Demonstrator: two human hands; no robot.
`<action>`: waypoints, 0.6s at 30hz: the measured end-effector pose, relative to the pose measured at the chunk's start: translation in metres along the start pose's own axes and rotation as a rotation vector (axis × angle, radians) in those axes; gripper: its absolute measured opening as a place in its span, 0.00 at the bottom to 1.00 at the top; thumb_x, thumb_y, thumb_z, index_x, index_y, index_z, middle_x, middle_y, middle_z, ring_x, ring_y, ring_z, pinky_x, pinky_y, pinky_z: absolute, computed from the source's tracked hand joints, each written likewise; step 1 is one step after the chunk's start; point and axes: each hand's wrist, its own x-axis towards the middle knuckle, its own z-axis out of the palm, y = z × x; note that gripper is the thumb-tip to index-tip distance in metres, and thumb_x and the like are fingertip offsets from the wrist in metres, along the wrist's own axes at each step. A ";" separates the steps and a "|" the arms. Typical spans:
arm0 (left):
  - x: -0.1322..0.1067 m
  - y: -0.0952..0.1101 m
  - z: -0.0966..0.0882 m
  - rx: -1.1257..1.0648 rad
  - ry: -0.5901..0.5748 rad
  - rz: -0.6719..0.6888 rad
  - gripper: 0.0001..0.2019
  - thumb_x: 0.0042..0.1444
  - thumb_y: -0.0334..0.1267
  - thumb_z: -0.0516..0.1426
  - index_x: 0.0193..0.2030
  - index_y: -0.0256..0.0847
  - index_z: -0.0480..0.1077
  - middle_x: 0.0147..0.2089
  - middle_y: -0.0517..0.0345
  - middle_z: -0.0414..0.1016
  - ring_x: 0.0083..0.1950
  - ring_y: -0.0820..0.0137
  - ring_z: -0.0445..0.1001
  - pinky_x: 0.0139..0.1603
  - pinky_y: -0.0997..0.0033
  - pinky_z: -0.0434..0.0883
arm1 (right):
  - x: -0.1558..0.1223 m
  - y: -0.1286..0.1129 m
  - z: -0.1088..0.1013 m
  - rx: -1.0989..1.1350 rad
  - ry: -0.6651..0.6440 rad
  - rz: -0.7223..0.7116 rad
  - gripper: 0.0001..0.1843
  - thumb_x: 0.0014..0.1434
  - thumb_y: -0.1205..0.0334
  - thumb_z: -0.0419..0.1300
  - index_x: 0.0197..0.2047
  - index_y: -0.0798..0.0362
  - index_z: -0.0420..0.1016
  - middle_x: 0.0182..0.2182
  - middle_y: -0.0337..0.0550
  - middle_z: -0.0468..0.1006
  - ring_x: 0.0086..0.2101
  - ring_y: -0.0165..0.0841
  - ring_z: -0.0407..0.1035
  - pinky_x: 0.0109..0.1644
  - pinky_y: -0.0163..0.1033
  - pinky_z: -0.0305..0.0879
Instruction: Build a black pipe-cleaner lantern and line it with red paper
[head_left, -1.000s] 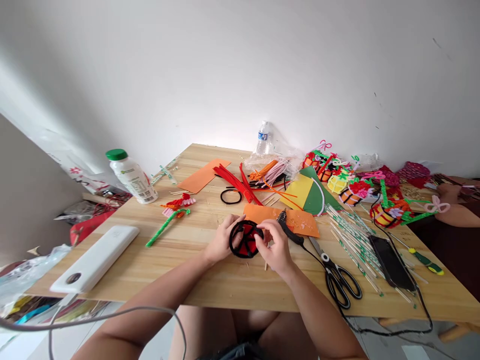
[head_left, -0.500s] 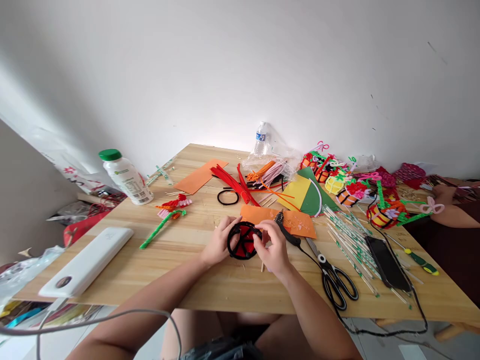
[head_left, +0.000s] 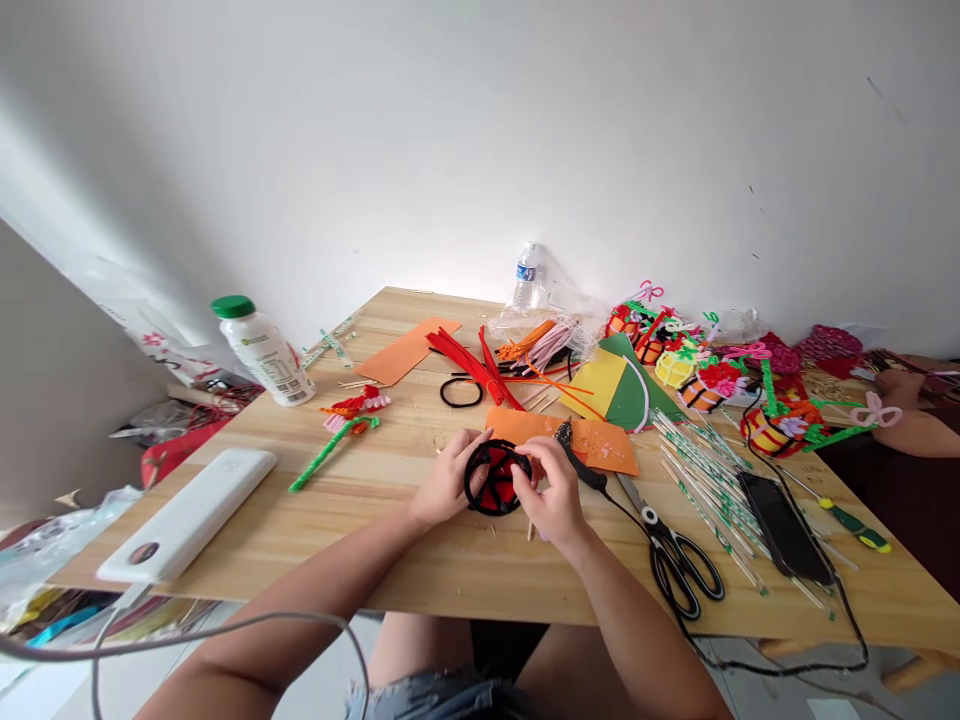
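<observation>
Between my hands, just above the near part of the table, is a small round basket (head_left: 496, 492) of red and black pipe cleaners, its black rim turned toward me. My left hand (head_left: 448, 484) grips its left side, thumb reaching over the rim. The fingers of my right hand (head_left: 551, 487) pinch the rim at the right. Part of the basket's wall is hidden behind my fingers. Just beyond lies an orange sheet (head_left: 611, 447) with clear glue bits on it and a black glue gun (head_left: 581, 463) resting across it.
Scissors (head_left: 679, 562), paper-wrapped sticks (head_left: 709, 490) and a black phone (head_left: 784, 525) lie to the right. Finished pipe-cleaner baskets (head_left: 776, 432) stand behind them, near another person's arm (head_left: 911, 432). A white power bank (head_left: 187, 515) and a white bottle (head_left: 264, 352) are left; red pipe cleaners (head_left: 472, 368) lie beyond.
The whole view has shifted slightly, so the table things appear a little further right. The basket is tilted a little differently in my hands, and both hands keep hold of it.
</observation>
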 end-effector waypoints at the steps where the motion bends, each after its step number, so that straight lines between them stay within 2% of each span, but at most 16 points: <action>1: 0.001 0.002 0.000 0.005 -0.008 0.016 0.27 0.63 0.34 0.49 0.69 0.45 0.51 0.50 0.47 0.64 0.53 0.61 0.68 0.54 0.56 0.70 | 0.000 0.000 0.000 -0.013 0.005 -0.012 0.09 0.58 0.67 0.57 0.43 0.50 0.70 0.39 0.47 0.71 0.28 0.30 0.66 0.28 0.37 0.68; 5: 0.002 0.008 0.000 0.017 -0.027 0.099 0.28 0.63 0.33 0.48 0.70 0.46 0.49 0.52 0.46 0.63 0.55 0.61 0.66 0.54 0.56 0.70 | 0.001 0.002 -0.001 -0.062 0.028 -0.047 0.10 0.58 0.68 0.57 0.44 0.50 0.71 0.40 0.48 0.72 0.36 0.36 0.70 0.37 0.41 0.71; 8: 0.003 0.011 0.001 0.006 -0.023 0.099 0.28 0.64 0.32 0.47 0.70 0.47 0.49 0.52 0.45 0.64 0.55 0.61 0.66 0.54 0.57 0.70 | 0.002 0.003 -0.002 -0.057 0.016 -0.055 0.11 0.58 0.68 0.57 0.45 0.49 0.71 0.40 0.48 0.72 0.39 0.37 0.71 0.40 0.42 0.72; 13: 0.005 0.017 0.002 -0.065 -0.004 0.109 0.23 0.64 0.31 0.48 0.66 0.45 0.56 0.51 0.46 0.66 0.53 0.63 0.67 0.53 0.59 0.70 | 0.005 0.002 -0.004 -0.080 -0.013 -0.153 0.14 0.58 0.69 0.57 0.48 0.49 0.72 0.41 0.48 0.73 0.42 0.37 0.71 0.47 0.45 0.72; 18: 0.007 0.022 0.001 -0.091 -0.015 0.104 0.17 0.65 0.33 0.48 0.59 0.42 0.64 0.47 0.47 0.68 0.51 0.63 0.68 0.51 0.59 0.71 | 0.009 0.004 -0.001 -0.080 -0.017 -0.218 0.15 0.59 0.69 0.56 0.48 0.48 0.74 0.39 0.47 0.73 0.40 0.35 0.71 0.45 0.43 0.72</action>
